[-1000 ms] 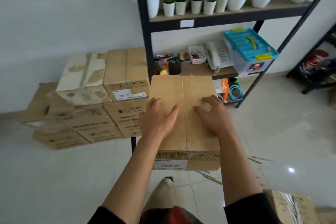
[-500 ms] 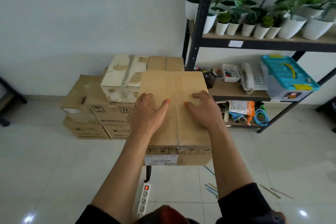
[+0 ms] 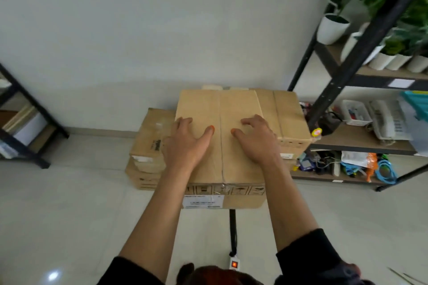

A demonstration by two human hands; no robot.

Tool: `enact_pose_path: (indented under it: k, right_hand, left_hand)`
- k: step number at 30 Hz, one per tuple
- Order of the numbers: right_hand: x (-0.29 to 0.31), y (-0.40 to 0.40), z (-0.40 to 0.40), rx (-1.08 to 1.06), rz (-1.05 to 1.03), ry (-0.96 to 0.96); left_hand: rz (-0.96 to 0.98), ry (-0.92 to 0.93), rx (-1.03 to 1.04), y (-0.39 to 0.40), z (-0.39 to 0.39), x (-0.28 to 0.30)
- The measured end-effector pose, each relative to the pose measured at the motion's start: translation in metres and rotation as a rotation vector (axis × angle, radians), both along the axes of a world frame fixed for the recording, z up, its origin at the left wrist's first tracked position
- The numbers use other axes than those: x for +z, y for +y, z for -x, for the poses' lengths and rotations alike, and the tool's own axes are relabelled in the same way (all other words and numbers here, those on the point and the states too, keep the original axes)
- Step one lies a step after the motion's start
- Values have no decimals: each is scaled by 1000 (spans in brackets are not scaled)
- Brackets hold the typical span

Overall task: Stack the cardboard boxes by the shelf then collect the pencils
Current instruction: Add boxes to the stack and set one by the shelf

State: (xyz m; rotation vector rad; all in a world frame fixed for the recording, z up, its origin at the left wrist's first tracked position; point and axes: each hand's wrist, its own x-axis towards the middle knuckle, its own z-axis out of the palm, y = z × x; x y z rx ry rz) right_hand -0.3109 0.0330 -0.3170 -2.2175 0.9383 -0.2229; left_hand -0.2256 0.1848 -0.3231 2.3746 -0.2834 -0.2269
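A brown taped cardboard box (image 3: 234, 109) with a white label on its front fills the middle of the view. My left hand (image 3: 187, 143) and my right hand (image 3: 257, 141) lie flat on its top, fingers spread, one on each side of the tape seam. The box sits over the stack of cardboard boxes (image 3: 148, 143) against the wall, left of the black shelf (image 3: 347, 71); what bears it from below is hidden. Another box (image 3: 287, 118) of the stack shows at its right. Thin pencils (image 3: 401, 277) lie on the floor at the bottom right corner.
A white power strip (image 3: 234, 264) with a lit switch and its black cable (image 3: 232, 227) lie on the tiled floor below the box. The shelf carries potted plants (image 3: 331, 28), a phone (image 3: 386, 122) and cables. A second black rack (image 3: 25, 122) stands at left.
The view has swung left and closer to the wall. The box under my hands now stands over the stack instead of in front of the shelf. My hands keep their place on it.
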Motion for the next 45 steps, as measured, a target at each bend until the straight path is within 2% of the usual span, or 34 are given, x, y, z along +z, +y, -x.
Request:
enact_pose_path:
  k: [8, 20, 25, 34, 40, 45]
  right_hand:
    - [-13, 54, -106, 85, -35, 33]
    - [-62, 73, -256, 224, -106, 109]
    - [-80, 66, -305, 144, -133, 199]
    - [-114, 20, -330, 9, -273, 205]
    - [-125, 5, -343, -50, -195, 290]
    - [-135, -6, -348, -37, -193, 350]
  left_hand:
    - [-23, 16, 171, 55, -101, 5]
    - [-110, 12, 242, 80, -246, -26]
    - [-59, 40, 235, 67, -298, -53]
    - [28, 200, 115, 24, -344, -107]
    - [32, 284, 73, 4, -360, -122]
    - [145, 347, 56, -1, -375, -138]
